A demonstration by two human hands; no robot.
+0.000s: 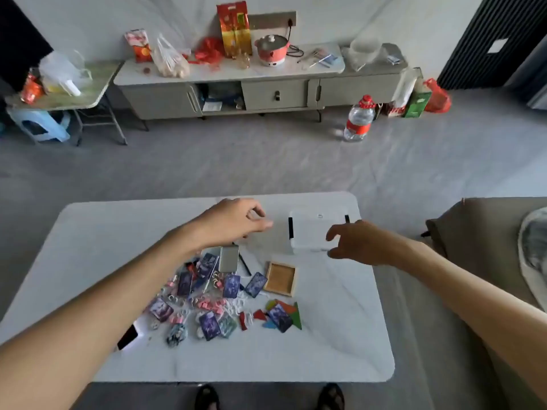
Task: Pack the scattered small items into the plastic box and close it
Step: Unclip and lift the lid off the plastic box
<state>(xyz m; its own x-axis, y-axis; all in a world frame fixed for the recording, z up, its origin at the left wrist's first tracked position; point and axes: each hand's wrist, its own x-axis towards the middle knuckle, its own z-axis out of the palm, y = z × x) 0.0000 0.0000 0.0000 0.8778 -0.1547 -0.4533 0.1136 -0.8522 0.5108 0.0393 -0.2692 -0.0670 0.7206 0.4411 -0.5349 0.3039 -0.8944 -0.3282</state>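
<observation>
None of the scattered items (pixel 219 291) packed; all lie on the surface (pixel 88 232).
Plastic box (pixel 313 229), lid on, sits at one o'clock; left grip (pixel 236 220) loosely curled, empty; right grip (pixel 352 241) spread, just beside it.

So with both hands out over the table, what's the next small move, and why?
Probably close the right hand on the plastic box and release its black latches: the lid looks shut, the left hand reaches in empty, and the small items lie loose on the table.
</observation>
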